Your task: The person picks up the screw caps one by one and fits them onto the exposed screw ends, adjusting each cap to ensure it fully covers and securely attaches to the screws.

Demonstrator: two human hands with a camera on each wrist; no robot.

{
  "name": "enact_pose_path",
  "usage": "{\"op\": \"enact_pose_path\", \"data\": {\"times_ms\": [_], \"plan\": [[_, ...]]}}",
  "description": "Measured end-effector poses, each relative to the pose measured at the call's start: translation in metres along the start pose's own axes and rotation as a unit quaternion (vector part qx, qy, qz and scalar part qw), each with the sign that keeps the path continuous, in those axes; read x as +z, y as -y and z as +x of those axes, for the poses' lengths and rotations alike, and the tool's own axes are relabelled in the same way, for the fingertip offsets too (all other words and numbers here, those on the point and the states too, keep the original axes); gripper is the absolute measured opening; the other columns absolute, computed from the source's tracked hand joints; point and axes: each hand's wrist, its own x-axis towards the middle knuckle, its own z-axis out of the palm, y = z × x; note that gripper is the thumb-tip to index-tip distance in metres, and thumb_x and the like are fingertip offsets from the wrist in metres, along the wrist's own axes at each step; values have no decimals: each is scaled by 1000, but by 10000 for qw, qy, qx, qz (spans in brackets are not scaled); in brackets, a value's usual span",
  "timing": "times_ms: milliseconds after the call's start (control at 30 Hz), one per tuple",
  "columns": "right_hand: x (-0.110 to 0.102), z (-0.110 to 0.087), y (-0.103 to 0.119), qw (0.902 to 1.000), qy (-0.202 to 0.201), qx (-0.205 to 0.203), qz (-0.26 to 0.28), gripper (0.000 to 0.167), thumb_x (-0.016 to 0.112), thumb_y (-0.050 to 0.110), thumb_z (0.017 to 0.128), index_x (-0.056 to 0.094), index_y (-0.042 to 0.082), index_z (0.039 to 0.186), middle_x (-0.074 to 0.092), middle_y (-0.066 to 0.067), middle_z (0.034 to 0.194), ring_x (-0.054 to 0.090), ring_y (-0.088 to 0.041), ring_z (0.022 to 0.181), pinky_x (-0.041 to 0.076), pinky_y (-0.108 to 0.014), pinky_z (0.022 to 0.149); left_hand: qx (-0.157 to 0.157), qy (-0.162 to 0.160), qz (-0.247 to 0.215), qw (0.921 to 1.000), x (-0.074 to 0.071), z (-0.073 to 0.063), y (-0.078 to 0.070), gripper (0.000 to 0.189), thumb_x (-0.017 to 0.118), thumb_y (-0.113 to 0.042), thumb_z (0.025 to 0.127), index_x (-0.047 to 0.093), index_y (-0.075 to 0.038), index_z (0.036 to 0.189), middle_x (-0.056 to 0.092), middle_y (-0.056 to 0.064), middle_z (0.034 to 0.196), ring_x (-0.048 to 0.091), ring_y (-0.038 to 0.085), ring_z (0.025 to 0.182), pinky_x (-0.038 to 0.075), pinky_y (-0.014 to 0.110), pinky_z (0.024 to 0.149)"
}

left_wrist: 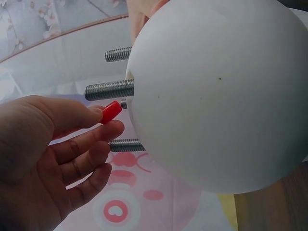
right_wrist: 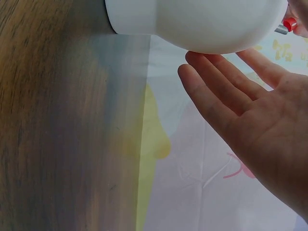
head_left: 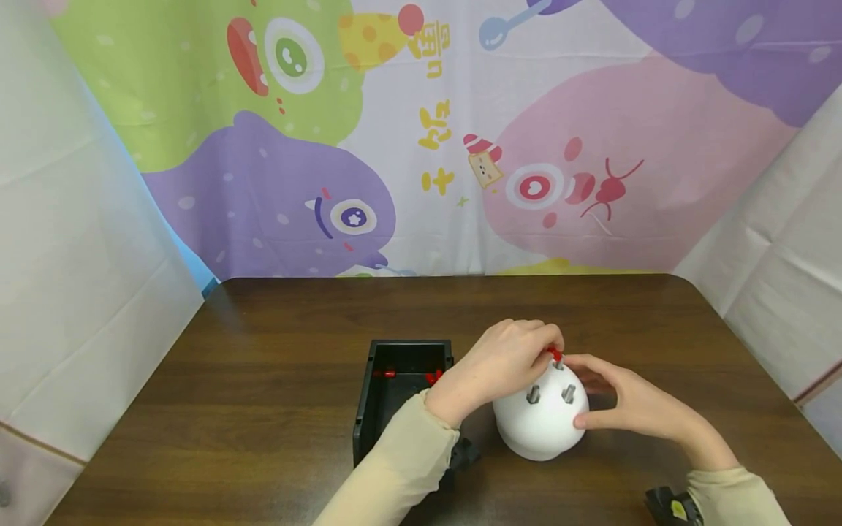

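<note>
Inspector: Start at the hand; what is its state?

Clerk: Left hand (head_left: 503, 361), right of centre in the head view; thumb and forefinger pinch a red cap (left_wrist: 111, 112), the other fingers loosely bent; the cap is beside the tip of a metal stud, contact not determinable.

Inspector: And the right hand (head_left: 634, 402)?

Clerk: Fingers spread, fingertips at the far side of the white dome (head_left: 536, 431), thumb on its near right face; a bracing touch, in my judgement.

Inspector: Position of the dome, and its fittings?

Clerk: Lower right of centre in the head frame, on the brown table (head_left: 276, 402); threaded studs (left_wrist: 109, 90) project from it, at least three plainly seen.

Inspector: Handling assessment?

Clerk: Judged only; the cap looks light, smooth, perhaps slightly pliant, and small enough to slip; best pinched by its sides, mouth left free; the dome looks stiff and slick, weight unknown, so a broad spread on its flank is the sounder hold; the studs look hard and rough-threaded.

Inspector: Farther out?

Clerk: A black tray (head_left: 363, 409), lower centre, left of the dome; more red pieces (head_left: 389, 374) lie in it; a printed cloth (head_left: 447, 241) fills the upper frame.
</note>
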Motion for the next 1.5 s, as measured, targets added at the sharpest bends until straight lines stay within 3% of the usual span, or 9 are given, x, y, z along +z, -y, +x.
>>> {"op": "enact_pose_path", "data": {"times_ms": [300,667,833,1233,1500], "plan": [[-1,-1,0,10000,23,84,-26,70,74,24,75,38,16,134,48,-7,128,54,-9,108,48,-30,84,-30,103,204,9997,1,2,-3,13,56,-19,88,63,-20,99,62,-9,91,53,2,69,44,21,79],[-2,-1,1,9998,53,173,-52,71,74,26,75,37,13,134,47,-9,130,53,-9,109,47,-27,85,-22,208,467,9987,3,5,-5,16,56,-21,89,64,-22,103,62,-10,94,56,2,77,42,19,75],[-2,-1,1,9998,34,168,-48,72,74,26,75,37,12,135,47,-9,131,52,-2,108,48,-33,85,-22,210,646,9977,4,8,-7,16,56,-22,89,64,-24,102,61,-11,95,58,3,82,42,19,75],[-2,-1,3,9998,17,198,-68,73,74,27,74,37,10,135,47,-10,131,53,-6,108,47,-40,86,-10,-11,775,9970,8,11,-7,14,56,-20,88,65,-25,99,61,-11,92,58,3,81,40,19,71],[-1,-1,3,9999,-38,134,-84,73,75,26,73,38,10,134,47,-9,130,53,-5,107,47,-30,85,-63,4,740,9972,11,12,-8,15,56,-21,88,65,-25,100,61,-11,92,58,3,81,42,19,73]]}}
